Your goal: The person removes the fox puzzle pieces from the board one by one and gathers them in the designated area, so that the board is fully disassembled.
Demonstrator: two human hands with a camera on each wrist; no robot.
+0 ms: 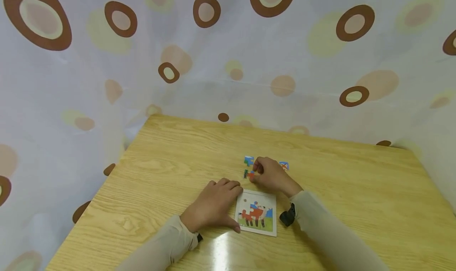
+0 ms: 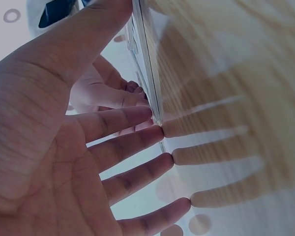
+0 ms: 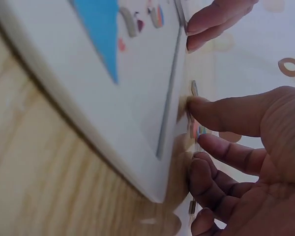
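Note:
A white puzzle board (image 1: 274,215) lies on the table, partly filled with a picture of an orange-red animal on green ground. My left hand (image 1: 215,201) rests at the board's left side, thumb at the near corner and fingers spread toward the far corner. In the left wrist view the straight fingertips touch the glossy tabletop (image 2: 226,172) beside the board's edge (image 2: 148,64). Beyond the board, my right hand (image 1: 272,176) pinches a red and dark green puzzle piece (image 1: 250,174) between thumb and index finger, low at the table. The right wrist view shows this piece (image 3: 194,129) partly hidden by the fingers.
A blue and green puzzle piece (image 1: 248,160) lies just behind the pinched one. Another piece, blue with orange (image 1: 284,165), shows past the right hand. A patterned curtain (image 1: 228,65) surrounds the wooden table (image 1: 178,152) at the back and sides.

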